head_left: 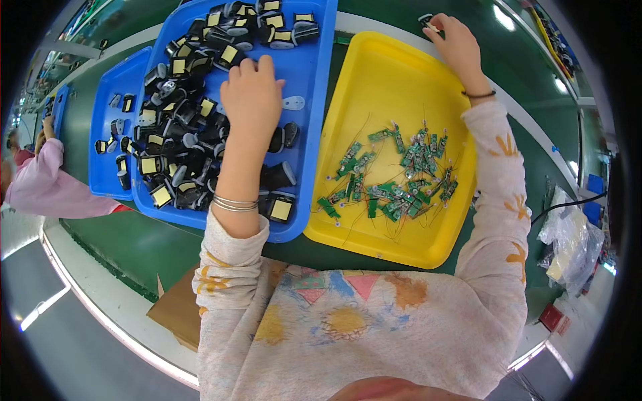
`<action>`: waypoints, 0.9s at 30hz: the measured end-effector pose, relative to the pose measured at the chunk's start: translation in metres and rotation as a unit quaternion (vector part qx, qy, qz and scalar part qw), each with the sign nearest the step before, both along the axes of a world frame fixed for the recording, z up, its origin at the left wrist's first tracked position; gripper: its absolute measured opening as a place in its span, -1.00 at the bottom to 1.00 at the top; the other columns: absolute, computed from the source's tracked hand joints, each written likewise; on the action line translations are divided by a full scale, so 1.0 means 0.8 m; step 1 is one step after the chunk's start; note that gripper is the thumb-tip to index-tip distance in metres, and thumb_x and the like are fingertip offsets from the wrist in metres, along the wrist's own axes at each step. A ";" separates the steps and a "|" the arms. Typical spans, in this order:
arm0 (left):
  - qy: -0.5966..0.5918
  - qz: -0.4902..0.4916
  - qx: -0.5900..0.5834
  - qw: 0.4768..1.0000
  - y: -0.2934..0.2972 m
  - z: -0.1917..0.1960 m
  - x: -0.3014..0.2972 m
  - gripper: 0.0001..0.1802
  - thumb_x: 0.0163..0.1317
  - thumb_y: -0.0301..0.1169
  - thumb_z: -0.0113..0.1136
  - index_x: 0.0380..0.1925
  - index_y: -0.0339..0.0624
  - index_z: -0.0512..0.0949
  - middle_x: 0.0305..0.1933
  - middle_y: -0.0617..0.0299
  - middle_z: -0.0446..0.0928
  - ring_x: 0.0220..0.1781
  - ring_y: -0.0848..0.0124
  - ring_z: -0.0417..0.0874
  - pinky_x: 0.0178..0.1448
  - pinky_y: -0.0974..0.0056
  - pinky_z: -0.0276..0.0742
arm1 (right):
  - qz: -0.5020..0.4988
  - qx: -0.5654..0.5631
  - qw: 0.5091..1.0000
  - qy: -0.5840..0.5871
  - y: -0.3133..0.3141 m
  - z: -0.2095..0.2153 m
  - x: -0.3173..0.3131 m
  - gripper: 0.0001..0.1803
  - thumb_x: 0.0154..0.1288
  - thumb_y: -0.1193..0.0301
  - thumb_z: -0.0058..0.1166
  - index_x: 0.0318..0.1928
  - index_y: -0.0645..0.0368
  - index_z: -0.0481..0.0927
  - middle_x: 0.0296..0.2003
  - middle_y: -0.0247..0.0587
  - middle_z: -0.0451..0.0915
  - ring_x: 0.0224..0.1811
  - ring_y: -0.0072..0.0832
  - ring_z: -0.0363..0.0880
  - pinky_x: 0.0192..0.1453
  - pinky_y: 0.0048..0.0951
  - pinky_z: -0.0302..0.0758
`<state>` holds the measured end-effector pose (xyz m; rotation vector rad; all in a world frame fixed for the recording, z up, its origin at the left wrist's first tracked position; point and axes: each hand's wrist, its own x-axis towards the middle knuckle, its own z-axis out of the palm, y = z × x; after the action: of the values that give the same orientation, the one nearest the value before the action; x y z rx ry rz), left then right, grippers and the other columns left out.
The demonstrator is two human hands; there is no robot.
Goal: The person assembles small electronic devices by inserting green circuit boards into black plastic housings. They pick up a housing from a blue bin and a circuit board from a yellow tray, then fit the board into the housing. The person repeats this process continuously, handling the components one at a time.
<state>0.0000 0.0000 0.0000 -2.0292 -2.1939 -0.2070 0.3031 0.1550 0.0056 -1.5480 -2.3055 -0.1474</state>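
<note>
My left hand (253,97) is over a large blue tray (322,80), its fingers curled downward among black plastic housings (190,137) with cream-yellow pads and grey ends. Its fingertips are turned away, so what they grip is hidden; a housing with a yellow pad (229,55) lies right beside them. Out past the far right corner of a yellow tray (364,73), my right hand (458,50) pinches a small black part (428,23) between thumb and fingers. Small green circuit boards (401,194) with thin wires lie heaped in the near half of the yellow tray.
A smaller blue tray (100,164) with a few housings adjoins on the left. Another person in a pink sleeve (43,177) works at far left. A cardboard box (177,311) is below the table's near edge. Clear plastic bags (572,230) and a black cable (568,204) lie at right.
</note>
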 end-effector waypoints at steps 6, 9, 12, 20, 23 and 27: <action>-0.151 0.016 0.080 0.985 -0.009 0.020 0.009 -0.66 -0.01 -0.37 0.23 -0.22 -0.17 0.39 -0.30 0.21 0.56 -0.30 0.26 0.61 -0.34 0.23 0.48 | 0.094 -0.094 0.991 0.009 -0.169 0.027 -0.037 -0.80 -0.07 0.31 0.18 -0.43 0.10 0.51 -0.34 -0.21 0.44 -0.16 -0.26 0.39 -0.23 -0.32 0.38; -0.412 -0.033 0.084 0.907 -0.022 0.050 0.029 -0.64 0.03 -0.44 0.21 -0.13 -0.17 0.40 -0.31 0.19 0.54 -0.31 0.43 0.60 -0.35 0.36 0.49 | 0.093 -0.093 0.991 -0.039 -0.213 0.030 -0.050 -0.79 -0.12 0.36 0.22 -0.46 0.14 0.49 -0.46 -0.24 0.43 -0.25 -0.24 0.42 -0.23 -0.32 0.38; -0.644 -0.103 0.039 0.757 -0.038 0.044 0.048 -0.71 0.10 -0.53 0.14 -0.15 -0.28 0.38 -0.25 0.17 0.50 -0.26 0.44 0.59 -0.30 0.44 0.53 | 0.129 -0.087 0.987 0.051 -0.221 0.013 -0.046 -0.75 -0.16 0.39 0.25 -0.46 0.19 0.48 -0.48 -0.21 0.44 -0.30 -0.20 0.42 -0.21 -0.29 0.37; -0.799 -0.172 -0.076 0.571 -0.073 0.045 0.085 -0.74 0.06 -0.65 0.12 -0.20 -0.34 0.41 -0.22 0.22 0.48 -0.18 0.49 0.53 -0.10 0.42 0.49 | 0.174 -0.309 0.689 0.632 -0.258 0.057 -0.081 -0.81 0.09 0.61 0.10 -0.26 0.27 0.42 -0.26 -0.25 0.50 -0.20 -0.58 0.51 -0.14 -0.57 0.45; -0.797 -0.194 -0.088 0.565 -0.080 0.048 0.092 -0.71 0.10 -0.61 0.11 -0.13 -0.36 0.41 -0.18 0.19 0.49 -0.13 0.45 0.53 -0.05 0.38 0.49 | 0.191 -0.263 0.657 0.680 -0.260 0.047 -0.093 -0.78 0.11 0.65 0.06 -0.20 0.30 0.42 -0.25 -0.23 0.50 -0.20 -0.54 0.52 -0.10 -0.56 0.46; -0.815 -0.166 -0.112 0.544 -0.080 0.048 0.087 -0.70 0.06 -0.64 0.15 -0.16 -0.36 0.44 -0.17 0.21 0.47 -0.09 0.46 0.50 -0.01 0.38 0.46 | 0.183 -0.229 0.719 0.630 -0.260 0.042 -0.091 -0.80 0.11 0.64 0.07 -0.21 0.32 0.45 -0.27 -0.22 0.52 -0.22 -0.54 0.53 -0.11 -0.56 0.47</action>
<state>0.0699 -0.0642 0.0381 -2.6091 -2.0884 -3.0695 0.2305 -0.0533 0.0391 -0.7613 -1.3989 1.2610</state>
